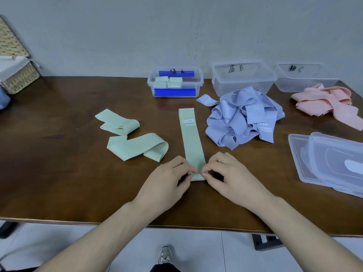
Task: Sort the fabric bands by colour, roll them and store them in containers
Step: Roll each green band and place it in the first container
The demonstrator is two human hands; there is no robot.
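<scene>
Both bare forearms reaching forward and inward. Left hand (pixel 170 179) and right hand (pixel 232 174) close together, palms down, fingers curled, thumb and forefinger tips pinching, knuckles raised.

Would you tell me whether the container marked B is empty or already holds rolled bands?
Empty: the container marked B shows only its clear walls, and the blue bands lie heaped, unrolled, on the table before it.

Pale green bands (pixel 191 142) lie on the dark brown table (pixel 59 173); lavender-blue bands (pixel 243 118) and pink bands (pixel 326 103) are piled toward its right edge.
</scene>
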